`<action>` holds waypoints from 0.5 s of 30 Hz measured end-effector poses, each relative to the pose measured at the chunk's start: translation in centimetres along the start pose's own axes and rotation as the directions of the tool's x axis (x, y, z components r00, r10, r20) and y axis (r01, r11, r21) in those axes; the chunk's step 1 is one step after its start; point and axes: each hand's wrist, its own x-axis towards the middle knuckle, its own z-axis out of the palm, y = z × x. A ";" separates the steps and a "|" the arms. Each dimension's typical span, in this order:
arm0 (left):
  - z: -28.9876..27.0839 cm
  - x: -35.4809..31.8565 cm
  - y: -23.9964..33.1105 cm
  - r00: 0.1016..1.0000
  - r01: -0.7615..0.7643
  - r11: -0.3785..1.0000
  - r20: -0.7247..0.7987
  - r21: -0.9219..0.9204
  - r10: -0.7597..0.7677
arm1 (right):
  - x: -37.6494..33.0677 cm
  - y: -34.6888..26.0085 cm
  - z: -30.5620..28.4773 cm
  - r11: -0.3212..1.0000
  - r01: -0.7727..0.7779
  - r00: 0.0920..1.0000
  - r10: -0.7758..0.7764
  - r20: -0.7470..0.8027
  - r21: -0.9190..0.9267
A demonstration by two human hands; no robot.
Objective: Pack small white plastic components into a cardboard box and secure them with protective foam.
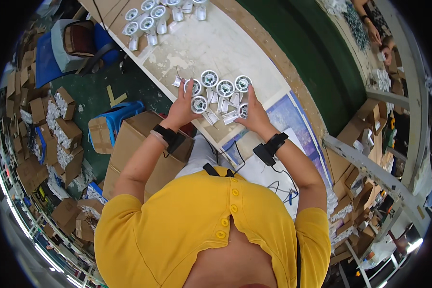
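Several white lamp housings [225,88] with round ring-shaped heads and short necks stand close together on the worktable. My left hand [181,108] cups the left side of this cluster, its fingers against an outer housing [193,87] and its thumb by a lower one [199,104]. From the right, my right hand [256,114] closes in on the group. Its fingers reach up beside the upper right housing [243,83], and its thumb lies by the lower right housing [243,111]. The group sits between my two hands; parts of the outer housings are hidden by fingers.
More white housings [148,24] stand at the table's far left end. A green strip [317,57] runs beyond the worktable [216,43]. Cardboard boxes [129,137] and a blue chair [50,62] are on the left. Another person's hands [380,45] work at far right.
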 end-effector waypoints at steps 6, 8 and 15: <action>-3.5 2.7 -3.4 0.998 -0.040 0.998 -0.039 0.051 0.042 | 6.8 -2.0 -0.3 0.994 0.109 0.994 -0.108 0.019 -0.023; -5.2 3.7 -4.8 0.999 -0.024 0.998 -0.046 0.057 0.027 | 9.9 -3.0 -0.4 0.987 0.159 0.987 -0.158 0.015 -0.040; -9.6 6.8 -8.1 0.996 0.061 0.997 -0.069 0.037 -0.058 | 20.5 -7.0 -1.4 0.947 0.301 0.951 -0.289 0.111 -0.115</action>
